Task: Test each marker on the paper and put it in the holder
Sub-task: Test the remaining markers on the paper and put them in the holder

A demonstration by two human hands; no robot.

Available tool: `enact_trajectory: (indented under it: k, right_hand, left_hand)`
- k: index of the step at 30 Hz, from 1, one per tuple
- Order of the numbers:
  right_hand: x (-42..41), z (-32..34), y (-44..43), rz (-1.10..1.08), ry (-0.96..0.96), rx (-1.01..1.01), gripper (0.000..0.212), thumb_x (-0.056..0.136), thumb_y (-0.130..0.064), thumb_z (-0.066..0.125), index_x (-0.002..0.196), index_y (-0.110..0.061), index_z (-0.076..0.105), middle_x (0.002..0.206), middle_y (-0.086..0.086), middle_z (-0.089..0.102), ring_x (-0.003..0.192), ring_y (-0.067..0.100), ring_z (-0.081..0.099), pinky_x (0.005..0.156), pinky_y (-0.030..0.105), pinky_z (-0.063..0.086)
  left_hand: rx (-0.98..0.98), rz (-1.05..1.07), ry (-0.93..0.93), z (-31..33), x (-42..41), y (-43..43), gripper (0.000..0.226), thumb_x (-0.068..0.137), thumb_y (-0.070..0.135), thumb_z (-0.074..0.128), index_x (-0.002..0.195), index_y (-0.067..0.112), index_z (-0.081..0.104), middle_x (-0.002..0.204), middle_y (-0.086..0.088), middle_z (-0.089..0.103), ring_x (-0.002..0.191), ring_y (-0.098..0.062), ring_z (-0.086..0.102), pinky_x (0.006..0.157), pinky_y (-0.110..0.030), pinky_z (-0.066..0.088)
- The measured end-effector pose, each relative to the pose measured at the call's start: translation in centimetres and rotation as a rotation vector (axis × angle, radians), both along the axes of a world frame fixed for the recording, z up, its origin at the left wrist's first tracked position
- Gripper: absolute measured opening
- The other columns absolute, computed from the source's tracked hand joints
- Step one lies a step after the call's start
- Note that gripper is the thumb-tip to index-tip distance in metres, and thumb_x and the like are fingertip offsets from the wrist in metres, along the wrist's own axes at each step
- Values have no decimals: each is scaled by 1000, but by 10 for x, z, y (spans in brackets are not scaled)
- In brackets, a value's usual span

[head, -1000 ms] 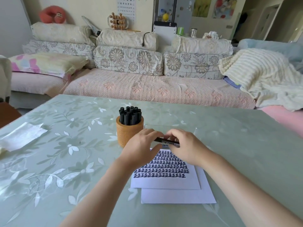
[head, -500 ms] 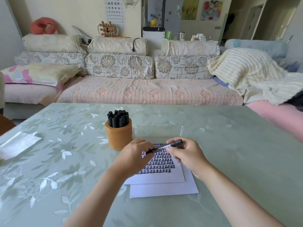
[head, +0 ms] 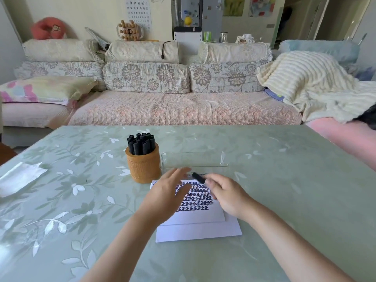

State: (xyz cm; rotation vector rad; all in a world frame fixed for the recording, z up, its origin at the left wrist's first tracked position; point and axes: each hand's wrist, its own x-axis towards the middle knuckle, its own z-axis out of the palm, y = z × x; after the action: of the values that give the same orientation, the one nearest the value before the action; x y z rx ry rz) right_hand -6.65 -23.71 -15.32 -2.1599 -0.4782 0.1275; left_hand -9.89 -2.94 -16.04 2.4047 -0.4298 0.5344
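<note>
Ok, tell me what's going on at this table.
A person's right hand grips a black marker over the far edge of the paper, whose top sheet is filled with rows of dark test marks. The left hand hovers open over the sheet's left side, holding nothing. A woven holder packed with stored markers stands on the table just left of the paper. The held marker is not yet in it.

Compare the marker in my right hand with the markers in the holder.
The held marker lies slanted above the paper, gripped by the right hand; the holder markers stand upright. The held marker is alone; the holder markers are bunched in the brown holder. All look black.
</note>
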Motion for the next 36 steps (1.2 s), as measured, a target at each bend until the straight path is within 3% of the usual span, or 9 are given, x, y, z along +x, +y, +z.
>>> enact_trajectory:
  k: [3,7,11,16,21,24,27,31,36]
  right_hand:
    - [3,0,-2,7,62,-131,32,101,-42,45,91,-18,64,64,-6,44,62,14,41,62,33,30]
    - [3,6,-2,121,42,-263,27,101,-38,45,88,-25,65,73,0,53,70,15,49,65,33,35]
    - [-2,7,-4,169,44,-310,28,100,-38,47,79,-23,56,74,1,59,52,7,47,56,29,40]
    - [0,2,-8,196,-1,-322,32,100,-40,50,69,-33,53,63,-4,47,59,14,42,58,31,36]
    - [4,-2,-6,187,-387,-452,18,97,-35,56,104,-24,68,78,-8,56,76,13,49,64,32,37]
    - [3,-2,-4,196,-616,-455,11,92,-32,60,97,-26,68,71,-12,48,73,16,51,59,27,30]
    - [0,0,2,192,-439,-451,26,99,-36,51,78,-21,52,64,-8,42,67,17,42,57,34,30]
    - [-1,4,5,178,-160,-391,30,101,-41,46,81,-22,60,68,-4,54,69,16,50,65,30,41]
    - [4,-3,4,200,-560,-497,19,94,-39,54,97,-27,69,78,-6,61,79,19,57,63,35,48]
  left_hand:
    - [65,-63,-38,4,4,-3,39,93,26,60,131,29,53,114,16,55,103,-2,55,84,-20,46]
    - [150,-125,1,4,5,-1,17,89,26,66,106,30,67,93,15,63,82,-3,58,68,-25,49]
    - [257,-151,-34,2,6,2,16,85,41,65,98,33,70,81,14,60,76,-4,55,57,-23,43]
    - [325,-207,-29,-2,9,4,17,92,32,59,95,21,70,78,7,60,77,-12,53,62,-25,41]
    - [234,-194,110,-1,9,5,20,95,32,59,89,16,70,73,3,58,73,-10,49,62,-22,37]
    - [138,-164,186,1,8,8,19,92,31,64,86,13,71,69,0,58,67,-13,49,56,-19,35]
    - [198,-182,80,-1,9,14,25,92,36,60,90,14,72,72,4,60,70,-8,49,62,-23,41]
    - [277,-176,-4,-5,9,21,36,95,47,45,93,21,70,77,11,58,76,-9,50,65,-33,46]
    - [210,-179,61,-2,5,19,38,95,43,51,80,11,65,69,6,54,71,-5,46,63,-16,36]
